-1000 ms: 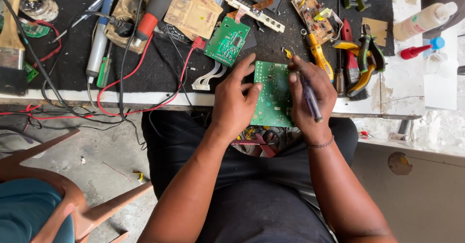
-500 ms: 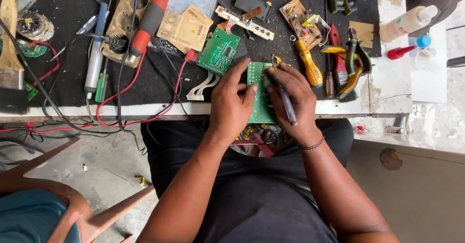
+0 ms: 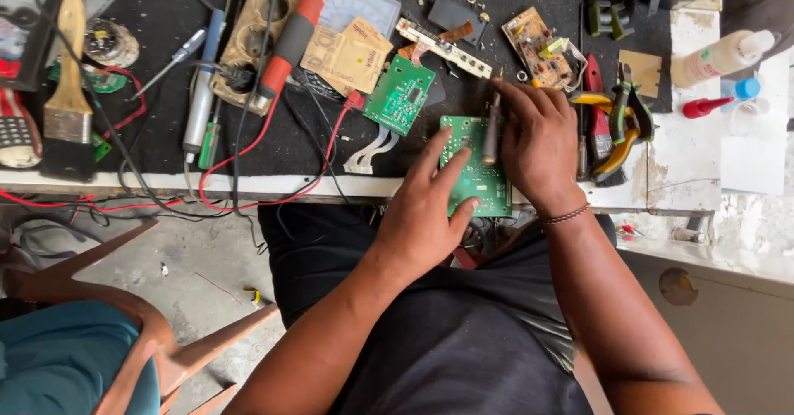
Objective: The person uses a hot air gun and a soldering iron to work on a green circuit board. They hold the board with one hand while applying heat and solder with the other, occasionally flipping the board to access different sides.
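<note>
While the left hand (image 3: pixel 426 217) lies open-fingered on the green circuit board (image 3: pixel 478 171), the right hand's (image 3: pixel 538 146) grip clamps a tool (image 3: pixel 491 138).

This is an electronics repair workshop. A black mat (image 3: pixel 165 134) covers the bench, littered with bare circuit boards (image 3: pixel 400 95), a soldering iron (image 3: pixel 291 39) at upper centre, a screwdriver (image 3: pixel 172 63), a brush (image 3: pixel 68 93) at left, pliers (image 3: pixel 619 126) at right and red and black wires (image 3: pixel 273 126). Glue bottles (image 3: pixel 721 58) stand at upper right on the worn white bench edge (image 3: pixel 695 159); the floor (image 3: pixel 182 258) below is bare concrete.
</note>
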